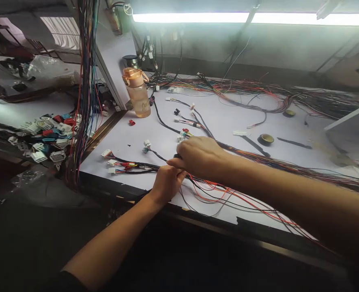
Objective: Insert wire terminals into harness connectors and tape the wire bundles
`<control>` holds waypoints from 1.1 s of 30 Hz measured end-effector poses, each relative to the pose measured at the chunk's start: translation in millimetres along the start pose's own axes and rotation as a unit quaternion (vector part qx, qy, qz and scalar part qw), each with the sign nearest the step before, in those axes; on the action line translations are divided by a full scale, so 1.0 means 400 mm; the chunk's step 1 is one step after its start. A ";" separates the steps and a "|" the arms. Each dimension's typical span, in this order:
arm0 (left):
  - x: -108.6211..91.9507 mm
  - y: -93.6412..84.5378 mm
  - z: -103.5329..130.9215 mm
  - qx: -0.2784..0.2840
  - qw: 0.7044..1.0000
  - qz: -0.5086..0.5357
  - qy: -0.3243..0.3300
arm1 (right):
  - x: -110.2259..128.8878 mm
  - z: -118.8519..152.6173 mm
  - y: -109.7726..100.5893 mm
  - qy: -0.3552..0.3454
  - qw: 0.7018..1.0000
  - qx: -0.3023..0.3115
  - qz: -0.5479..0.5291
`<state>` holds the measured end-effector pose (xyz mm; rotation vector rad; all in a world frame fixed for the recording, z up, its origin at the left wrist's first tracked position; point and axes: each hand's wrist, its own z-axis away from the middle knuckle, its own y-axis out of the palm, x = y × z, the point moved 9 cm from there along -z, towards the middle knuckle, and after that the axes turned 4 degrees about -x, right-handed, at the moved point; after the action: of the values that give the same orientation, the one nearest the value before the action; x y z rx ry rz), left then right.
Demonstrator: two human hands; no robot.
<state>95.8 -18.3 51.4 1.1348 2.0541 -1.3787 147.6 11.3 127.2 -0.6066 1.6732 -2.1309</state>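
Note:
My left hand [167, 182] is closed around the wire harness [147, 167] near the table's front edge. Its branches run out to the left and end in white connectors [106, 153]. Just above and to the right, my right hand [199, 156] is clenched close against the left one, over the same bundle. A small dark bit shows by its thumb, but what the fingers hold is hidden. A short branch with a white and green connector [147, 145] lies left of my right hand. More harness branches with small connectors [192, 106] spread behind it.
An orange-lidded water bottle [139, 95] stands at the back left beside a red connector [132, 122]. Two tape rolls [267, 139] lie to the right. Long loose wires [246, 87] cross the back. A hanging wire bundle [86, 81] and piled connectors [50, 136] are at left.

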 end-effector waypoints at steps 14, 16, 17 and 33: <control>0.065 0.001 0.033 0.038 0.960 0.245 -0.133 | -0.229 -0.028 0.188 0.047 0.803 0.105 -0.585; 0.077 0.007 0.031 0.043 0.946 0.277 -0.165 | -0.213 -0.003 0.196 0.000 0.765 0.109 -0.634; 0.079 0.008 0.030 0.045 0.942 0.285 -0.172 | -0.202 0.006 0.197 -0.026 0.763 0.107 -0.637; 0.122 0.005 0.023 -0.040 0.910 0.319 -0.263 | -0.080 0.145 0.059 -0.242 0.884 -0.225 -0.332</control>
<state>68.3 -6.9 11.7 1.1030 1.1954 -1.0894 206.4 -24.6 112.8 -1.9095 1.8122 -1.6967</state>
